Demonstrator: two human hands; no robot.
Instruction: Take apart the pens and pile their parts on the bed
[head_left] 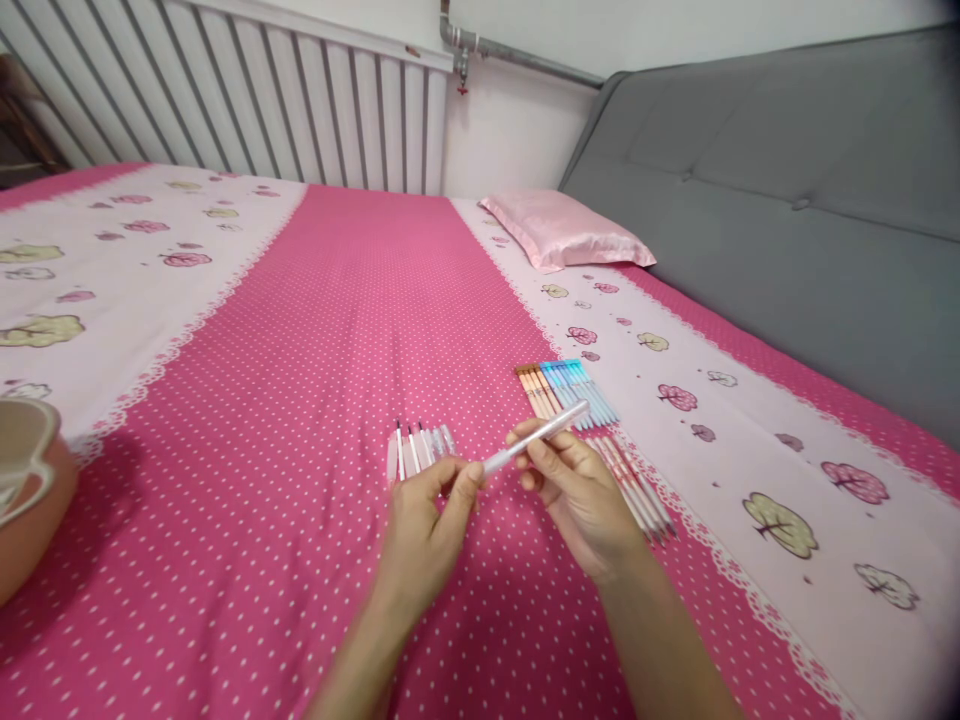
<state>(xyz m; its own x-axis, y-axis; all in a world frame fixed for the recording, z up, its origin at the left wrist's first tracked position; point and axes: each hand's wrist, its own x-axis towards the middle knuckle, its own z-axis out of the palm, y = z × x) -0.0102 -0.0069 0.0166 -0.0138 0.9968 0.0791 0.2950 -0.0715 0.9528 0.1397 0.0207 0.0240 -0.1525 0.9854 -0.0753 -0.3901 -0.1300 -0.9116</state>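
Observation:
A pale, translucent pen [551,425] is held between both hands above the bed, slanting up to the right. My left hand [433,510] pinches its lower left end. The fingers of my right hand [574,490] are closed round its middle, with the thicker upper end sticking out past them. Just behind my left hand lie several white pen parts [411,448], some with dark tips, partly hidden by the hand. Beyond my right hand are a row of blue pens [574,390] and a row of brown-topped orange pens [535,385]. Red-and-white pens [637,490] lie beside my right wrist.
A pink dotted bedsheet [360,300] covers the bed. At the left edge stands a peach-coloured container [45,520] with a pale rim. A pink pillow [566,228] rests near the grey headboard [750,150]. Behind the bed is a white radiator [300,100].

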